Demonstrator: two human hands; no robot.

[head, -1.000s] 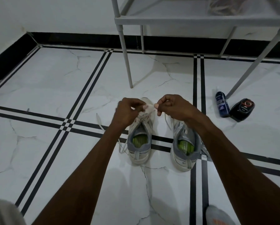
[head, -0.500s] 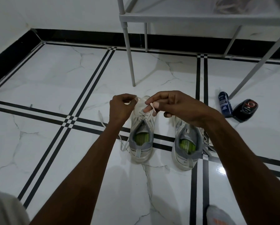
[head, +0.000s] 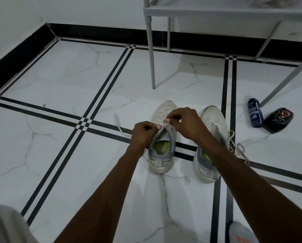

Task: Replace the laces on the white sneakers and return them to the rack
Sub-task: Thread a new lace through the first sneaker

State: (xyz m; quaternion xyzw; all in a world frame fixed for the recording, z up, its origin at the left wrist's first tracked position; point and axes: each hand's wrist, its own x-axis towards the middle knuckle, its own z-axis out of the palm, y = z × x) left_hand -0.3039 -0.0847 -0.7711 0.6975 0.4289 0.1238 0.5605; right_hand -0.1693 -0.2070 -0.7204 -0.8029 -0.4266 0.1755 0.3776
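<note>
We look down on a white marble-patterned floor [head: 62,79] crossed by paired black inlay lines, bounded at the far side by a black skirting [head: 97,35] below a pale wall. Two white sneakers stand side by side on the floor, toes pointing away from us: the left sneaker [head: 161,151] and the right sneaker [head: 210,137], each with a grey collar and green insole. Over the left sneaker's tongue, the left hand [head: 143,132] and the right hand [head: 185,122] each have the grip clamped on a strand of the white lace [head: 162,121], fingertips pinched together. A loose lace end [head: 118,124] trails on the floor to the left. The grey rack [head: 208,11] stands beyond the sneakers on thin legs. Beside its right leg lie a blue bottle [head: 255,113] and a black container [head: 278,119], touching one another.
</note>
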